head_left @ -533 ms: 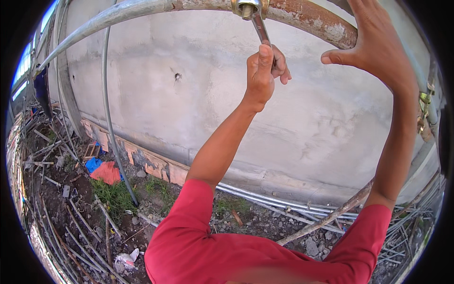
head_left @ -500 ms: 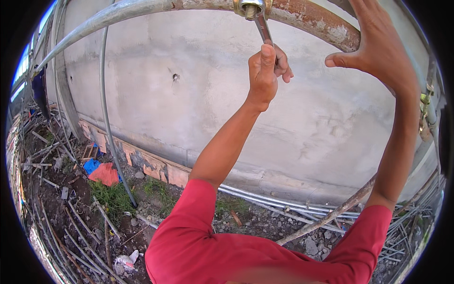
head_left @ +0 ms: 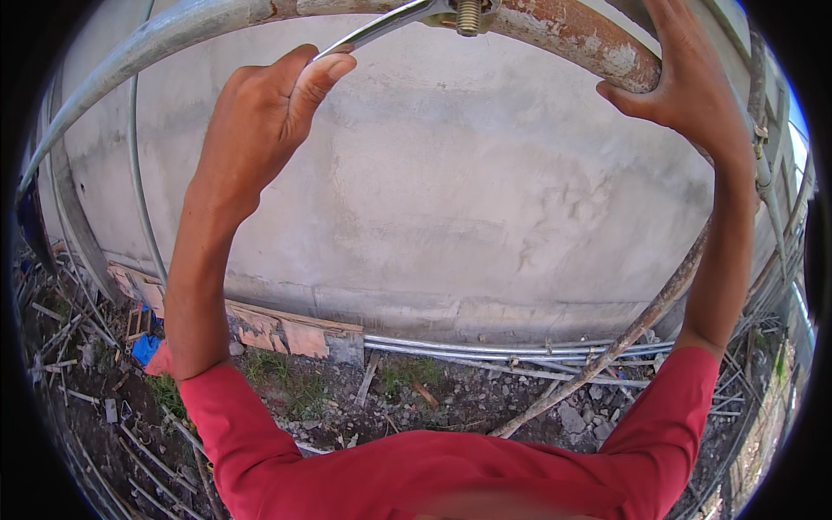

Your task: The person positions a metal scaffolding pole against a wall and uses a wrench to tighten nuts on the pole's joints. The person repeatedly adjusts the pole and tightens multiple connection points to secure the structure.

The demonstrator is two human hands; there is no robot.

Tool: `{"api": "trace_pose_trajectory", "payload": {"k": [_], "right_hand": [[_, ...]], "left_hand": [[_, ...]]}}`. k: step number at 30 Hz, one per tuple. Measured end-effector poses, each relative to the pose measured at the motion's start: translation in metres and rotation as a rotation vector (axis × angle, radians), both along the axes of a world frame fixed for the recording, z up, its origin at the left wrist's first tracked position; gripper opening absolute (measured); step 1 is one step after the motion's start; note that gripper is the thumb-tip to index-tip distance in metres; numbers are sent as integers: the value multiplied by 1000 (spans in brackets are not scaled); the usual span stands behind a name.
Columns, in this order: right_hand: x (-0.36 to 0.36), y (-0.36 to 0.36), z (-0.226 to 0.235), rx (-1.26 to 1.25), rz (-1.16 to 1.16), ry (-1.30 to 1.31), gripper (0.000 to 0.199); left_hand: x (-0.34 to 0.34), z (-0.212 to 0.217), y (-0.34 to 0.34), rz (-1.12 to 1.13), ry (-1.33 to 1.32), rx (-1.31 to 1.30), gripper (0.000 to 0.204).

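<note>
My left hand (head_left: 260,130) is closed round the handle of a shiny metal wrench (head_left: 381,28), its thumb laid along the shaft. The wrench's far end meets a brass-coloured scaffold clamp (head_left: 496,7) at the top edge, beside a threaded bolt (head_left: 468,19) that points down. This clamp sits on a rusty, paint-flecked pipe (head_left: 581,36) running across the top. My right hand (head_left: 698,100) grips that pipe at the right, with the thumb under it and the fingertips cut off by the upper edge.
A grey plastered wall (head_left: 416,191) stands in front. A slanting pole (head_left: 624,347) rises at the right, and a thin upright pipe (head_left: 139,165) stands at the left. Metal pipes (head_left: 520,351) lie along the wall's foot. Rubble, loose poles and a blue cloth (head_left: 144,348) litter the ground.
My left hand has swung the wrench from hanging down to pointing left, moving left and up with it. My right thumb has come up against the pipe. The view has shifted a little.
</note>
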State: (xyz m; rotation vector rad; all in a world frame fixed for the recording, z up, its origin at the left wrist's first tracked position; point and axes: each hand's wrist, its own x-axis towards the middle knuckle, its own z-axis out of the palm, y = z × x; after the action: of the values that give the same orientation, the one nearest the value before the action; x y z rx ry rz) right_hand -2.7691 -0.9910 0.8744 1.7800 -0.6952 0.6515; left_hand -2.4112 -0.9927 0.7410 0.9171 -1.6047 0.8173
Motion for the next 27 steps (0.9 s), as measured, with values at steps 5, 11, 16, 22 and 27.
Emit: {"api": "trace_pose_trajectory", "payload": {"k": [5, 11, 16, 22, 27], "right_hand": [[-6, -10, -4, -17, -3, -9, 128], [-41, -11, -26, 719, 1507, -17, 125], [-58, -7, -87, 1430, 2169, -150, 125], [-57, -23, -113, 1510, 2270, -155, 136], [-53, -24, -122, 1483, 2318, -46, 133]], "left_hand": [[14, 2, 21, 141, 15, 52, 55], [-15, -35, -7, -101, 36, 53, 54], [-47, -67, -45, -541, 307, 121, 56], [-76, -57, -64, -715, 462, 127, 57], [-85, -57, -65, -757, 459, 110, 59]]}}
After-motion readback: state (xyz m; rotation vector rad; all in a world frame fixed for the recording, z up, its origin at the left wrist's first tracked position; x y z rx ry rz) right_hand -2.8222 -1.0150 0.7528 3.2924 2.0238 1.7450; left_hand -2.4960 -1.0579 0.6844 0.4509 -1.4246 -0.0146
